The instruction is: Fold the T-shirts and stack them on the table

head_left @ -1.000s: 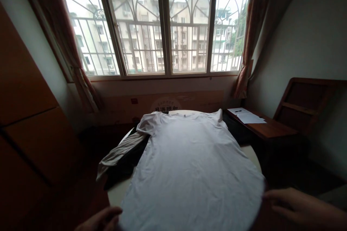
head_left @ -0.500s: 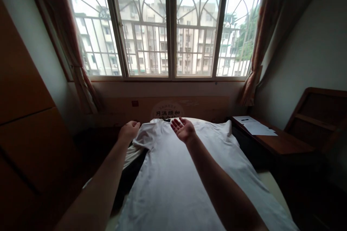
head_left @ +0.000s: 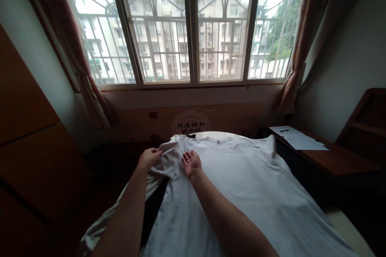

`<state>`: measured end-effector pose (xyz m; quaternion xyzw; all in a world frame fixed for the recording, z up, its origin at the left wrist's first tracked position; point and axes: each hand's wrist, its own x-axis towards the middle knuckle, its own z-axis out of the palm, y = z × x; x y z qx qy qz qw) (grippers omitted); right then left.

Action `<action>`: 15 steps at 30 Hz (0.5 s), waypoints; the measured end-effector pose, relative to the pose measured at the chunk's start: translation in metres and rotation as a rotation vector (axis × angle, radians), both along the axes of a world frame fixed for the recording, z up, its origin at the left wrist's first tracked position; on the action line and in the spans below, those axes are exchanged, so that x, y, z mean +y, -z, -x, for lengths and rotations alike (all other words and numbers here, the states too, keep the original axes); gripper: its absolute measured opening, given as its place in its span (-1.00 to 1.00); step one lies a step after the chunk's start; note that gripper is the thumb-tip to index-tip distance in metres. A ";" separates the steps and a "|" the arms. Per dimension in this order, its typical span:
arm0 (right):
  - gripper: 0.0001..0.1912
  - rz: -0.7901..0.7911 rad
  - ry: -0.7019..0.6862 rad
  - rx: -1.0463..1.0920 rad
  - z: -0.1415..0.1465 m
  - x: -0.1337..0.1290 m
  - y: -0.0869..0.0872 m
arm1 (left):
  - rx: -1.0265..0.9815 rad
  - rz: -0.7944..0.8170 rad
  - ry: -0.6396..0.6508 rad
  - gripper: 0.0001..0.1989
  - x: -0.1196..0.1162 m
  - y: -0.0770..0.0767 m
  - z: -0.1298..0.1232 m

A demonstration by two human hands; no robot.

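Observation:
A white T-shirt (head_left: 241,180) lies spread out in front of me, its neckline at the far end. My left hand (head_left: 149,158) is closed on the edge of its left sleeve, lifting the cloth a little and creasing it. Palm turned up and fingers apart, my right hand (head_left: 191,164) is over the shirt near the left shoulder and holds nothing. Whether the back of that hand touches the cloth I cannot tell. Under the shirt's left side, pale crumpled cloth (head_left: 120,204) and something black show.
A wooden desk (head_left: 346,160) with white papers (head_left: 304,139) and a pen stands at the right, beside a wooden chair (head_left: 366,124). Ahead are a barred window (head_left: 193,48) and tied curtains (head_left: 87,92). A wooden cabinet (head_left: 27,148) stands at the left.
My right hand has moved left and nearer to me, towards the shirt's left sleeve. My left hand has come slightly right and lower in view, still at the sleeve. The view has shifted slightly.

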<state>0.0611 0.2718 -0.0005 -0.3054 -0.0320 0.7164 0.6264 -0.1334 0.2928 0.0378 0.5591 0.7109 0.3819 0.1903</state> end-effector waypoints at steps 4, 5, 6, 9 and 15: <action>-0.74 -0.045 -0.042 -0.020 0.002 -0.003 0.010 | 0.003 -0.059 -0.008 -0.74 -0.006 -0.007 -0.001; -0.70 -0.061 -0.051 -0.031 0.003 -0.004 0.012 | 0.006 -0.073 -0.003 -0.74 -0.007 -0.010 -0.003; -0.65 -0.088 -0.061 -0.047 0.004 -0.005 0.014 | 0.010 -0.084 0.008 -0.75 -0.008 -0.014 -0.006; -0.48 -0.218 -0.088 -0.117 0.010 -0.009 0.015 | 0.028 -0.104 0.077 -0.76 -0.017 -0.031 -0.019; -0.56 -0.423 -0.254 -0.012 0.018 -0.014 0.005 | -0.220 0.150 0.723 -0.59 -0.068 -0.080 -0.057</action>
